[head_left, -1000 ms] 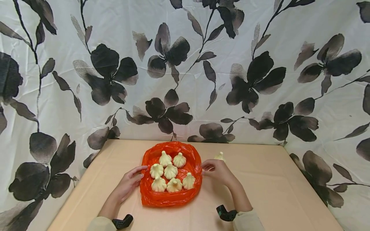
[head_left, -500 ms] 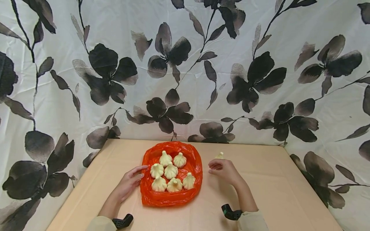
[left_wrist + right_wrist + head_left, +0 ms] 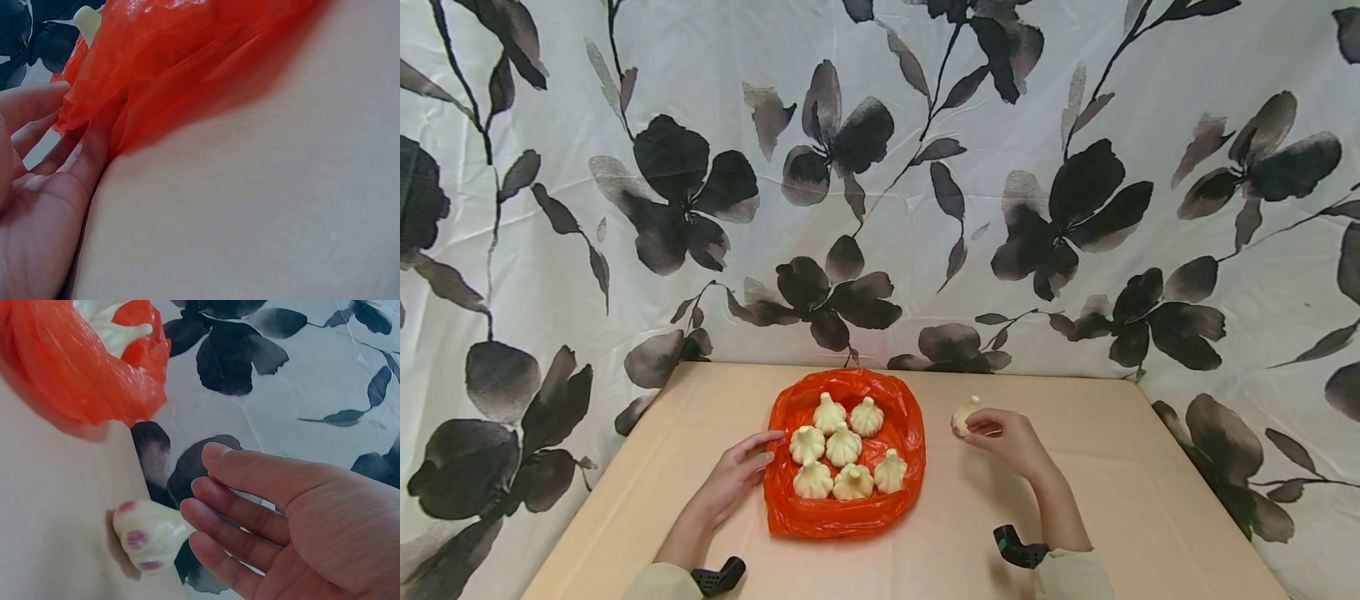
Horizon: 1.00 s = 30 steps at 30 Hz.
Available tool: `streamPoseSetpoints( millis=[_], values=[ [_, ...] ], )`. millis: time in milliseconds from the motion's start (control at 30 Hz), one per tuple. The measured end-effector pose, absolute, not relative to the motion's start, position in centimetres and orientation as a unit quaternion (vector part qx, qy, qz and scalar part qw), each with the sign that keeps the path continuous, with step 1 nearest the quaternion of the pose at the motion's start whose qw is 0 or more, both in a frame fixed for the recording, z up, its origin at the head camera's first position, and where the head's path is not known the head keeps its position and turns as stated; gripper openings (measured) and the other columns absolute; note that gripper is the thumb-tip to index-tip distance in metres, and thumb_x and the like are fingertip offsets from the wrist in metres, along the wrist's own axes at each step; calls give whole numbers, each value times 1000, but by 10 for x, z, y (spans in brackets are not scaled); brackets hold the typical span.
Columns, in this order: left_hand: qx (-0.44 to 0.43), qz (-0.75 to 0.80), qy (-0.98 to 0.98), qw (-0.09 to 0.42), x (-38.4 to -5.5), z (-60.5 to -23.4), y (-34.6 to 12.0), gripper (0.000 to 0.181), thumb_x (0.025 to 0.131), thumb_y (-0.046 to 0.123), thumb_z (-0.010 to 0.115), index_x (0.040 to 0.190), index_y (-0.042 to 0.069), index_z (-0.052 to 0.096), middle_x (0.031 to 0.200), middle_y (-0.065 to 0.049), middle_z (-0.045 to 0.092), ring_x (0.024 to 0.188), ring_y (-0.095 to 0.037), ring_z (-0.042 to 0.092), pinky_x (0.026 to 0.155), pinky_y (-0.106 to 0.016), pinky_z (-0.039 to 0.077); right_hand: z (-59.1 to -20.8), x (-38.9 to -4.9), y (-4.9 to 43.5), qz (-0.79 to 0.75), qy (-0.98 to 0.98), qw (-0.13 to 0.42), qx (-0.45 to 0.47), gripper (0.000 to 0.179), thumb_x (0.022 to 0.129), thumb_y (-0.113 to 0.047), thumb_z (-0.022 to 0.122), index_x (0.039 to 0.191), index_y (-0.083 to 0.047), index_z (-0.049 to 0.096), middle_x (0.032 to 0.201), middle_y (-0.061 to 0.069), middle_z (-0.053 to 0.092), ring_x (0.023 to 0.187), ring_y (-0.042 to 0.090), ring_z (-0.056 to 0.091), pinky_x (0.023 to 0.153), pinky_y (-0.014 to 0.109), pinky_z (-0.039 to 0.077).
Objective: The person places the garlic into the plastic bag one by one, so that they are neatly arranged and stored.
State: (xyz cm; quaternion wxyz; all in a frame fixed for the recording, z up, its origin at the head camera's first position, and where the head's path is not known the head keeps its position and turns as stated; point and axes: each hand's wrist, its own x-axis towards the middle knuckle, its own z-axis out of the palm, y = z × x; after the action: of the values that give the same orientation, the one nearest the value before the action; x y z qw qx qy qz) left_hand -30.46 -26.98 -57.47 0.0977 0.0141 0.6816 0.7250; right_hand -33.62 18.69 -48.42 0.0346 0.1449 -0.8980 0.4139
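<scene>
A red plastic bag [image 3: 842, 523] stands with its mouth rolled wide, several pale garlic bulbs [image 3: 843, 447] inside it. At its left side my left hand [image 3: 737, 475] holds the bag's edge between thumb and fingers; the left wrist view shows the crinkled plastic [image 3: 156, 81] between them. To the right of the bag one more garlic bulb [image 3: 962, 417] lies on the table, with purple patches [image 3: 137, 539] at its base. My right hand [image 3: 1006, 440] is right beside that bulb, its thumb and fingers apart and nothing held between them.
The light tan table [image 3: 1135, 492] runs back to a white cloth [image 3: 955, 275] printed with dark flowers. Each wrist carries a small black device [image 3: 1018, 547].
My right hand has moved from the bag's right edge rightward to the loose garlic bulb, which now shows more fully. The left hand and the bag have stayed in place.
</scene>
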Motion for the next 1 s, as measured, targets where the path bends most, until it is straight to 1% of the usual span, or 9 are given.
streamPoseSetpoints(
  millis=[300,433,567,667,733,867,933,1000],
  values=[
    [23,727,678,102,-306,-578,-271,49,97,23,57,143,12,44,154,-10,35,134,-19,46,99,-25,50,-485,-341,196,420,-895,42,144,24,82,-12,76,102,-1,70,97,10,72,87,19,68,82,35,58],
    [21,726,680,100,-306,-579,-271,50,96,24,58,143,12,45,153,-10,35,132,-18,47,99,-26,50,-487,-342,197,418,-898,45,130,24,82,-12,76,103,-2,70,97,9,72,87,18,68,81,34,58],
    [19,727,679,100,-304,-578,-271,49,96,23,58,142,12,45,153,-10,36,130,-14,49,99,-25,50,-488,-343,197,418,-900,43,115,24,82,-12,76,104,-2,70,98,10,72,87,18,68,83,36,57],
    [21,728,678,100,-303,-576,-270,49,97,22,58,143,12,44,154,-10,36,131,-16,48,99,-25,50,-490,-345,197,422,-898,47,111,24,82,-11,76,103,-2,70,97,11,72,88,20,68,83,38,57],
    [18,729,677,97,-303,-576,-269,49,96,21,58,142,12,45,153,-10,36,133,-18,47,99,-25,50,-491,-346,197,425,-897,51,109,24,81,-11,76,103,-1,70,97,11,72,88,21,68,83,37,57],
    [7,729,678,94,-303,-576,-268,48,96,19,58,142,11,45,153,-10,36,136,-25,43,99,-26,50,-496,-349,199,426,-897,63,99,24,80,-11,77,101,-2,70,95,11,73,87,21,69,79,30,57],
    [1,729,678,94,-304,-576,-268,49,96,20,59,142,12,46,153,-9,37,136,-23,44,100,-26,50,-497,-350,200,428,-896,70,97,24,81,-9,76,102,0,70,96,13,72,88,23,69,79,30,57],
    [2,727,680,98,-304,-576,-268,49,96,21,58,142,13,45,153,-8,36,134,-19,45,99,-25,50,-499,-352,201,432,-894,75,96,24,81,-6,75,104,1,69,97,15,72,89,25,69,79,30,58]
  ],
)
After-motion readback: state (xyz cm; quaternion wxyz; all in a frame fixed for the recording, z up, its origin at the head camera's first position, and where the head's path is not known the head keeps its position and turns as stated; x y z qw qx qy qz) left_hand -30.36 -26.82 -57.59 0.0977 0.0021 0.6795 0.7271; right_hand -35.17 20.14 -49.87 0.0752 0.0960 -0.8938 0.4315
